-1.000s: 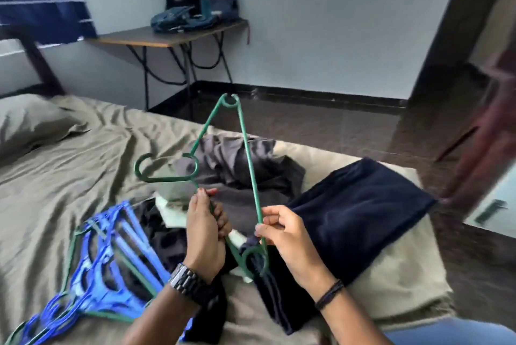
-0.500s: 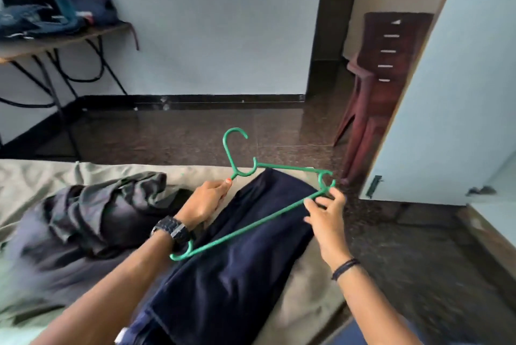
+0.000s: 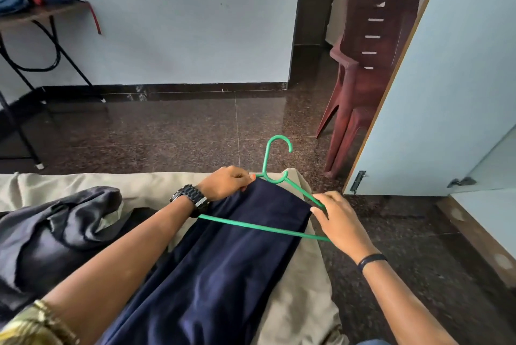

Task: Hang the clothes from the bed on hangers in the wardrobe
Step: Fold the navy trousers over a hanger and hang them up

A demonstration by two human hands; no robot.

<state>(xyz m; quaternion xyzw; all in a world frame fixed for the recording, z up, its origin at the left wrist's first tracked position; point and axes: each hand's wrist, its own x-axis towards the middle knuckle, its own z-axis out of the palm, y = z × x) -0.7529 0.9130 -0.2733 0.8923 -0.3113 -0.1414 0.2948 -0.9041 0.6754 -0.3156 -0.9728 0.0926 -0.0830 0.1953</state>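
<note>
Both hands (image 3: 227,182) (image 3: 336,219) pinching navy trousers (image 3: 223,261) (green hanger (image 3: 268,228) across)

No lettering, brand or number reads anywhere; the wristwatch (image 3: 190,197) at nine o'clock seems too small to show any.

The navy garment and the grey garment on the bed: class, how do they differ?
The navy garment lies folded flat in a long strip; the grey garment sits crumpled in a heap. The navy one has the green hanger lying across it and both hands at its far end; the grey one lies untouched. Both rest on the beige sheet.
</note>
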